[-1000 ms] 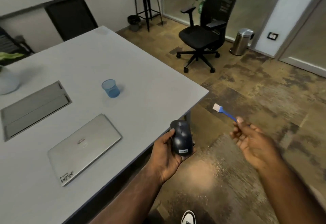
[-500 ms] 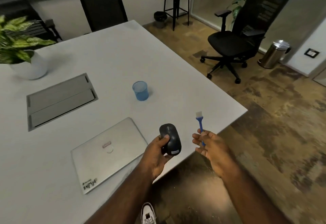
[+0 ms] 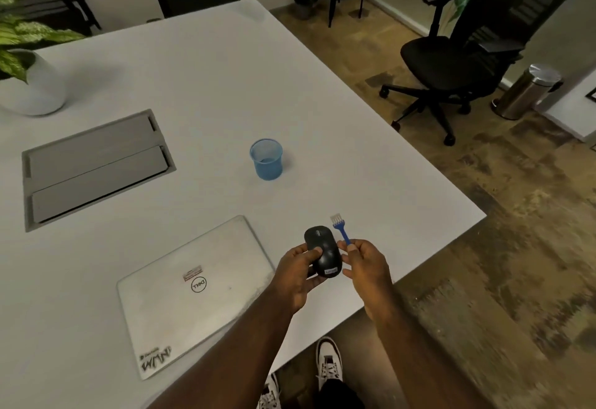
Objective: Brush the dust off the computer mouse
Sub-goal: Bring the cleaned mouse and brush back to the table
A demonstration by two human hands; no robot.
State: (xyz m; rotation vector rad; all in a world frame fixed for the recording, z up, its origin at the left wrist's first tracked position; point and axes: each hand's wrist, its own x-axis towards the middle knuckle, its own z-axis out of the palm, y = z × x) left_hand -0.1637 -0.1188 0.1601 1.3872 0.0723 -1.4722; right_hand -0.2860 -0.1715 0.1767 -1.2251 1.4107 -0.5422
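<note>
My left hand (image 3: 298, 271) grips a black computer mouse (image 3: 322, 252) from its left side, top facing up, above the near right part of the white table (image 3: 200, 86). My right hand (image 3: 366, 266) pinches the blue handle of a small brush (image 3: 341, 229) with white bristles. The bristles point away from me and stand just right of the mouse's front end, apart from it. The brush's lower handle is hidden in my fingers.
A closed silver laptop (image 3: 193, 292) lies left of my hands. A blue cup (image 3: 266, 159) stands further back, with a grey cable hatch (image 3: 93, 166) and a potted plant (image 3: 29, 63) at left. A black office chair (image 3: 458, 57) and a steel bin (image 3: 525, 91) stand on the floor at right.
Both hands have come together over the table's near edge. The brush swung from out over the floor to just beside the mouse. My view turned left and down.
</note>
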